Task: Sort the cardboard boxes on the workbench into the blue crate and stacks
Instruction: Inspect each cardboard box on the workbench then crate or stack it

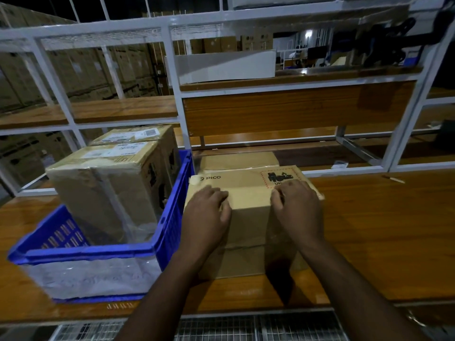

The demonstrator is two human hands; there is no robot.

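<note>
A brown cardboard box marked PICO [248, 190] sits on top of another cardboard box [236, 263] on the wooden workbench [374, 232], just right of the blue crate [98, 252]. My left hand [206, 215] grips the top box's near edge on the left, fingers bent over the top. My right hand [296, 212] grips the same edge on the right. Behind this stack a third box [238, 161] shows partly. Inside the crate stand a tall taped box [103, 193] and a labelled box [138, 135] behind it.
A white metal shelf frame [177, 94] with wooden shelves rises behind the bench. A long white box [224, 67] lies on the upper shelf. A small pale stick-like object [394, 179] lies on the bench at far right. Wire mesh [221, 328] runs below the front edge.
</note>
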